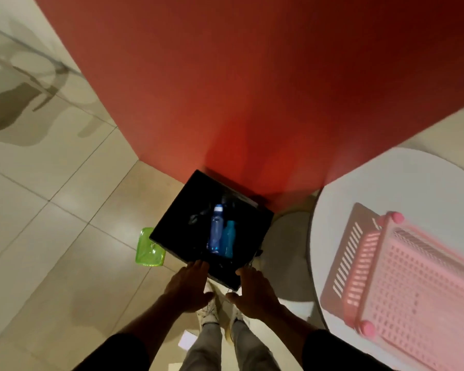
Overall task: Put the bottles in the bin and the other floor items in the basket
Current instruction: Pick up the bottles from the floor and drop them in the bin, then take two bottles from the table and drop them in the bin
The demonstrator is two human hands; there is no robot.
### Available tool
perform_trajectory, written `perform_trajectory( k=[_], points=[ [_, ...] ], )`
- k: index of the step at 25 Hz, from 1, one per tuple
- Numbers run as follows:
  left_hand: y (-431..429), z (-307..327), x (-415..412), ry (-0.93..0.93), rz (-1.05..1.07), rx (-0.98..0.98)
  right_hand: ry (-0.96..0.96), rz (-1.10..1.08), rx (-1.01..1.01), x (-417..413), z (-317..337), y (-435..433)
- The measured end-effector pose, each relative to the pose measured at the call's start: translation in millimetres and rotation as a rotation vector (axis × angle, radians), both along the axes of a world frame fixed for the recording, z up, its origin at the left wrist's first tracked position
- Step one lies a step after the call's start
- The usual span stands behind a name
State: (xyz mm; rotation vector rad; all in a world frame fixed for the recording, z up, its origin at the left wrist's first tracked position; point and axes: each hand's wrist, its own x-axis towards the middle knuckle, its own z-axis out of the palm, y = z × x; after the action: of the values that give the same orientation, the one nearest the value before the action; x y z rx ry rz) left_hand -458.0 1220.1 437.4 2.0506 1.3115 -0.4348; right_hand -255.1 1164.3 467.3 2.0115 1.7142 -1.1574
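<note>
I see a red wall point(252, 89) filling the top of my view, with a pale tiled floor point(51, 210) spreading out to the left below it. At the right edge, a white round table point(386, 183) carries a pink slatted basket point(413, 277) that lies near the table's right side.

The black square bin point(177, 226) stands on the floor against the foot of the wall, just beside the table's left edge. Both hands reach over the bin's near rim. The left hand point(190, 285) and the right hand point(255, 290) are spread flat with straight fingers, holding nothing. I cannot tell whether the fingertips touch the rim.

A green see-through container point(148, 250) sits on the floor, touching or just beside the bin's left corner. Inside the bin, a clear blue bottle point(215, 231) with a white cap lies alongside a teal bottle point(228, 239). Any labels on them are too blurred for me to read.

A small white paper point(186, 341) lies on the floor by the person's left leg.
</note>
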Motion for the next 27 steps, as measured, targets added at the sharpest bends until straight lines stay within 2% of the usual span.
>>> perform_trajectory(
  k=[6,9,16,21,27],
  points=[
    [-17.7,51.3,2.0,-0.003,-0.364,-0.040,-0.009,-0.196,0.114,26.3,53.1,-69.8],
    [-29.2,69.3,17.8,-0.048,-0.466,-0.030,-0.037,-0.292,0.083,40.4,61.7,-118.7],
    [-94.5,87.2,88.1,-0.117,-0.697,0.001,-0.119,-0.467,0.160,72.3,70.6,-243.8],
    [-185.5,91.4,147.0,-0.090,-0.830,0.011,-0.166,-0.580,0.223,92.3,74.0,-357.3],
    [-347.5,102.6,192.1,-0.135,-0.912,0.036,-0.196,-0.715,0.234,110.4,77.1,-525.5]
  ],
)
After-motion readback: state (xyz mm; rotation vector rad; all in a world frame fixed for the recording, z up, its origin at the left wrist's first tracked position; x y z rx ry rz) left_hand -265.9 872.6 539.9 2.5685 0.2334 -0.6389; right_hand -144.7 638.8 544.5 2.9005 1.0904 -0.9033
